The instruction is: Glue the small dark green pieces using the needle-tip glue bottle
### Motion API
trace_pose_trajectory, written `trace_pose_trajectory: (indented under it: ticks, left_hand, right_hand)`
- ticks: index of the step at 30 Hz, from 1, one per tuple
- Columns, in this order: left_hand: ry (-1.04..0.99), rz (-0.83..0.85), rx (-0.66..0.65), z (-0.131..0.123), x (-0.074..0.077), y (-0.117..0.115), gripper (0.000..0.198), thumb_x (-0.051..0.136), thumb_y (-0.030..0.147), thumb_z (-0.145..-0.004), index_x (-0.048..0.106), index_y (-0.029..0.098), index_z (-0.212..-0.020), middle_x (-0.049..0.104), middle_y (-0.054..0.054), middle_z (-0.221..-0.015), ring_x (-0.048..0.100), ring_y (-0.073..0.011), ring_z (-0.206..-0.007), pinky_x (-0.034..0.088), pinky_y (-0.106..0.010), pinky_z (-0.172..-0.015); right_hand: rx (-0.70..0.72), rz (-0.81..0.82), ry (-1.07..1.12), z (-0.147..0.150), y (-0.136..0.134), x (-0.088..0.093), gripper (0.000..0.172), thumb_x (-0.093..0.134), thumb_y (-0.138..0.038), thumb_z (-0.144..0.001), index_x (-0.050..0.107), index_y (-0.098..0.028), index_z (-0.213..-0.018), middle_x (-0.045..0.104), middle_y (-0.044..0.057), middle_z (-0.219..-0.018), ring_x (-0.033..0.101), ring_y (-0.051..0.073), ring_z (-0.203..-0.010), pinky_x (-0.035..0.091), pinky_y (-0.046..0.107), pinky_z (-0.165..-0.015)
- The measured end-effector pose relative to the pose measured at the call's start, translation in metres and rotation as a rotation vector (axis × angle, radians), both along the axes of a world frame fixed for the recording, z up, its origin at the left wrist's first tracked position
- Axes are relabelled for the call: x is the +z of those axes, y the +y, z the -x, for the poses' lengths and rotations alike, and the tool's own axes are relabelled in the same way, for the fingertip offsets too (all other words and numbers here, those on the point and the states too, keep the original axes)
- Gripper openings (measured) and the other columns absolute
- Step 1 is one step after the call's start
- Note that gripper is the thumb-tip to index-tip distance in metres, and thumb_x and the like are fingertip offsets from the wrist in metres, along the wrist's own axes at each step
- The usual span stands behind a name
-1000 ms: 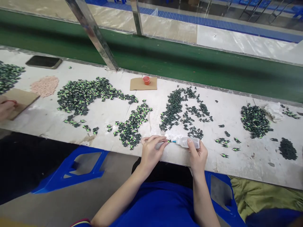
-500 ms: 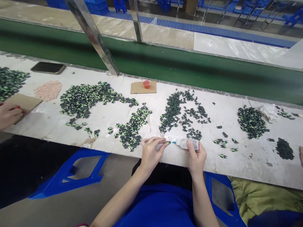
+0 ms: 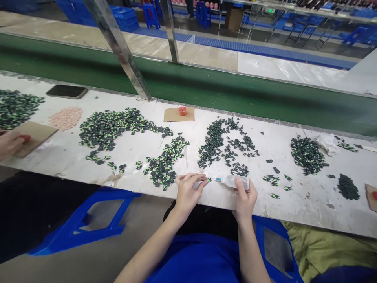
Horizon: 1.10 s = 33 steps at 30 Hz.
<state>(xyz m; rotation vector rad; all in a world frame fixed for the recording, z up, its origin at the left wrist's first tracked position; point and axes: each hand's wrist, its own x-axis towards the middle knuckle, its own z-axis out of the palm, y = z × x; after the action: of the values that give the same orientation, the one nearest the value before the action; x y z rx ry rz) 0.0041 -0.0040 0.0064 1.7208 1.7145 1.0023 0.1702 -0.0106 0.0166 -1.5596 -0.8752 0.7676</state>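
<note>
White worktable (image 3: 141, 147), left grip (image 3: 188, 190) pinching dark piece (image 3: 209, 180), right grip (image 3: 246, 198) clasping clear bottle (image 3: 230, 181)

And we have one left hand (image 3: 190, 190), one right hand (image 3: 246, 197) and one co-worker's hand (image 3: 10, 144): three in all! Quick now, we tally one bottle (image 3: 230, 181), one phone (image 3: 67, 91), one pink heap (image 3: 66, 118), one white wad (image 3: 327, 145), two metal posts (image 3: 123, 55), and there, three cardboard pieces (image 3: 171, 115)! The dark-green pieces (image 3: 107, 125)? Far too many for us to count!
</note>
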Motion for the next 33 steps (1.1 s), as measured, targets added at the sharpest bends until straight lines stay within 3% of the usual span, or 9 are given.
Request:
trace_pose_trajectory:
  ticks: [3, 8, 13, 17, 20, 23, 27, 33]
  left_hand:
    - [0.026, -0.004, -0.021, 0.001, 0.000, 0.001, 0.009, 0.067, 0.019, -0.080, 0.069, 0.026, -0.083, 0.076, 0.000, -0.086, 0.067, -0.0208, -0.088, 0.033, -0.041, -0.089]
    - [0.123, -0.099, -0.060, 0.003, -0.005, 0.000, 0.009, 0.065, 0.021, -0.081, 0.070, 0.025, -0.088, 0.075, -0.004, -0.095, 0.064, -0.0239, -0.096, 0.036, -0.042, -0.088]
    - [0.181, -0.153, -0.152, 0.007, -0.011, -0.002, 0.013, 0.060, 0.026, -0.085, 0.072, 0.027, -0.091, 0.071, -0.006, -0.107, 0.061, -0.0258, -0.102, 0.040, -0.042, -0.084]
    - [0.176, -0.156, -0.148, 0.008, -0.013, -0.003, 0.013, 0.059, 0.025, -0.086, 0.072, 0.028, -0.087, 0.072, -0.006, -0.105, 0.060, -0.0274, -0.102, 0.039, -0.044, -0.083]
    - [0.147, -0.151, -0.142, 0.007, -0.013, -0.003, 0.012, 0.060, 0.025, -0.085, 0.072, 0.028, -0.083, 0.072, -0.005, -0.103, 0.060, -0.0279, -0.102, 0.038, -0.044, -0.082]
    - [0.116, -0.131, -0.145, 0.006, -0.012, -0.002, 0.012, 0.061, 0.025, -0.084, 0.072, 0.029, -0.081, 0.073, -0.004, -0.101, 0.060, -0.0281, -0.103, 0.036, -0.044, -0.083]
    - [0.082, -0.105, -0.141, 0.007, -0.012, -0.002, 0.010, 0.063, 0.024, -0.083, 0.071, 0.028, -0.080, 0.073, -0.004, -0.100, 0.061, -0.0280, -0.103, 0.035, -0.045, -0.084]
    - [0.062, -0.058, -0.174, 0.009, -0.010, -0.002, 0.008, 0.063, 0.029, -0.082, 0.071, 0.027, -0.079, 0.073, -0.004, -0.101, 0.060, -0.0289, -0.106, 0.035, -0.046, -0.088]
  right_hand:
    - [-0.036, -0.088, 0.044, -0.001, -0.002, 0.000, 0.031, 0.063, -0.048, -0.075, 0.058, -0.017, -0.076, 0.059, 0.000, -0.063, 0.053, 0.015, -0.057, 0.043, 0.027, -0.054]
    - [0.081, -0.190, -0.082, 0.017, 0.002, -0.004, 0.036, 0.075, -0.034, -0.066, 0.056, -0.019, -0.093, 0.069, 0.006, -0.086, 0.067, 0.021, -0.078, 0.054, 0.034, -0.070]
    - [0.251, -0.172, -0.167, 0.039, 0.014, -0.010, 0.042, 0.070, -0.030, -0.072, 0.057, -0.021, -0.110, 0.071, 0.010, -0.105, 0.068, 0.023, -0.094, 0.056, 0.039, -0.084]
    - [0.321, -0.166, -0.275, 0.028, 0.012, -0.007, 0.046, 0.070, -0.037, -0.075, 0.060, -0.022, -0.117, 0.070, 0.010, -0.108, 0.067, 0.024, -0.098, 0.057, 0.038, -0.081]
    - [0.196, -0.172, -0.430, -0.005, 0.009, -0.001, 0.033, 0.064, -0.040, -0.082, 0.066, -0.022, -0.110, 0.070, 0.010, -0.105, 0.065, 0.025, -0.098, 0.055, 0.040, -0.080]
    - [0.048, -0.074, -0.605, -0.041, 0.015, 0.002, 0.027, 0.059, -0.040, -0.085, 0.072, -0.022, -0.100, 0.069, 0.011, -0.097, 0.061, 0.029, -0.095, 0.051, 0.046, -0.082]
    - [0.095, 0.062, -0.638, -0.060, 0.023, -0.002, 0.026, 0.057, -0.041, -0.084, 0.073, -0.021, -0.084, 0.067, 0.009, -0.081, 0.062, 0.026, -0.077, 0.050, 0.043, -0.074]
    - [0.162, 0.158, -0.559, -0.058, 0.010, 0.008, 0.028, 0.057, -0.044, -0.082, 0.071, -0.020, -0.079, 0.068, 0.008, -0.086, 0.063, 0.022, -0.073, 0.049, 0.034, -0.068]
